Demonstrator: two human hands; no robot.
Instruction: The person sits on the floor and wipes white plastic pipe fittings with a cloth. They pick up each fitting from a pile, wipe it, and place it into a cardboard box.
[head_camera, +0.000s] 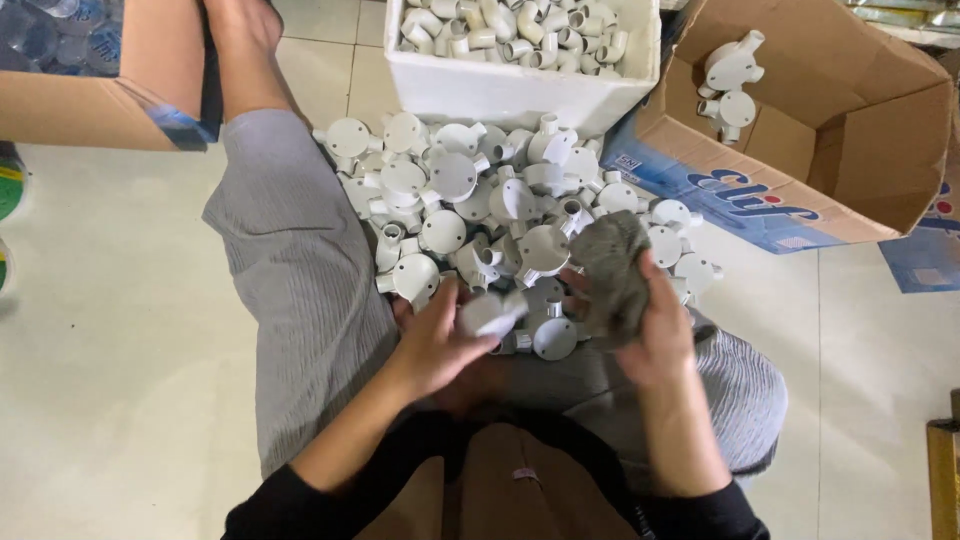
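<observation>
L hand (440, 340) grips white fitting (490, 312); R hand (655, 335) w/ grey rag (612, 275) beside.

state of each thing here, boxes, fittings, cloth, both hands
left hand: closed around one white fitting
right hand: gripping a crumpled grey cloth
pile of white fittings: loose heap on the floor
white foam box: open, full of small elbow pieces
cardboard box: open, tipped, two fittings inside
</observation>
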